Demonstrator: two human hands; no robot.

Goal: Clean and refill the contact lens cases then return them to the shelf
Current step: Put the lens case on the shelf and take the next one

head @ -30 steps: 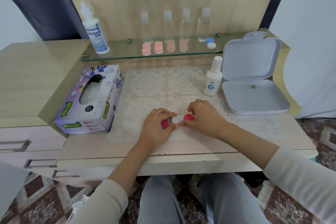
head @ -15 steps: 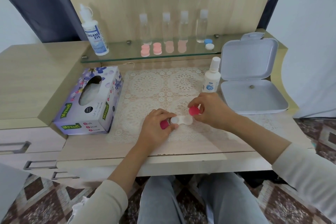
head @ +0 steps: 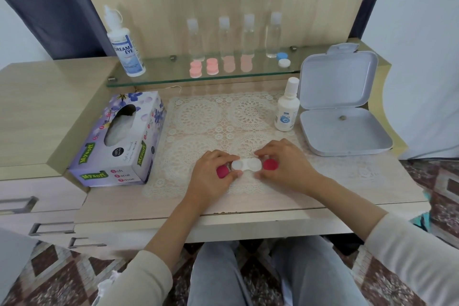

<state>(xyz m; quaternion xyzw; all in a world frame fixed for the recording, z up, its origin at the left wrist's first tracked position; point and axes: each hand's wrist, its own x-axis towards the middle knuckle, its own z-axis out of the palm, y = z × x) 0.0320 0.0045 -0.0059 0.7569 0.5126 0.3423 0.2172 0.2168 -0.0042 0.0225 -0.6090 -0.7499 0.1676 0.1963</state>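
At the front of the lace mat (head: 198, 117), the left hand (head: 211, 177) pinches the left red cap (head: 222, 172) in curled fingers. The open white lens case (head: 246, 164) lies flat on the mat's front middle. Further right on the mat, the right hand (head: 290, 169) curls its fingers round the right red cap (head: 270, 164). Both caps are best put down gently on the mat, and the case kept flat.

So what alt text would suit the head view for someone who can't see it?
Two hands pinch an uncapped white contact lens case on a lace mat: the left hand holds one red cap, the right hand the other red cap. A tissue box sits left, an open white box right, a glass shelf behind.
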